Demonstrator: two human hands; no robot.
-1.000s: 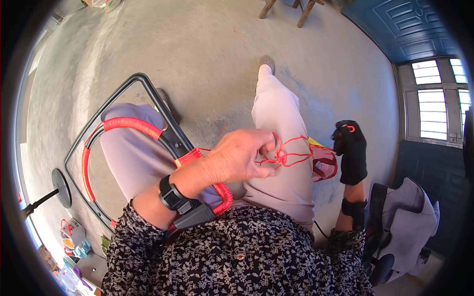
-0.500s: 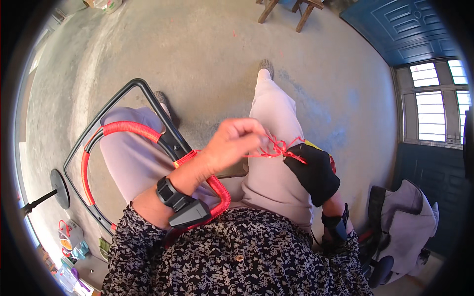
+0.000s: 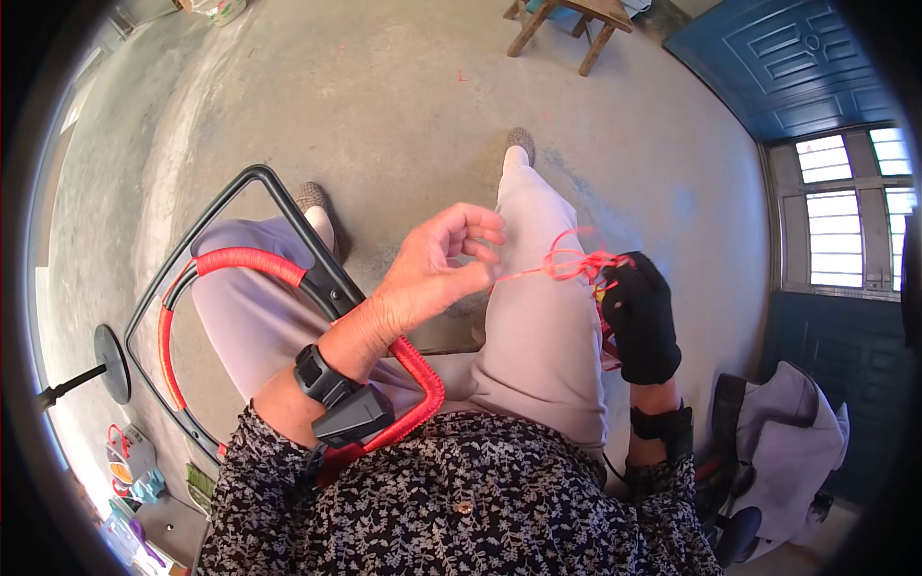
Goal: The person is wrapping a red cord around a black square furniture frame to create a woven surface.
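A black tubular metal frame (image 3: pixel 280 197) with an inner curved bar lies over my left thigh. Red cord is wound tightly round parts of it, including the curved bar's red wrapping (image 3: pixel 252 259). My bare left hand (image 3: pixel 432 257) hovers above my lap with fingers curled, and a thin red strand runs from its thumb tip. That strand leads to a loose tangle of red cord (image 3: pixel 573 264) beside my right hand (image 3: pixel 642 317), which wears a black glove. The gloved fingers are closed round the bundle; some red and yellow shows behind them.
A wooden stool (image 3: pixel 576 21) stands far ahead on the concrete floor. Blue doors (image 3: pixel 768 58) and a barred window (image 3: pixel 836 235) are at the right. A draped grey cloth (image 3: pixel 788 432) lies near right; a round black base with a pole (image 3: pixel 113 365) is at left.
My right hand has risen and turned upright, carrying the cord tangle up and to the right. The left hand has moved slightly up and left, away from the tangle.
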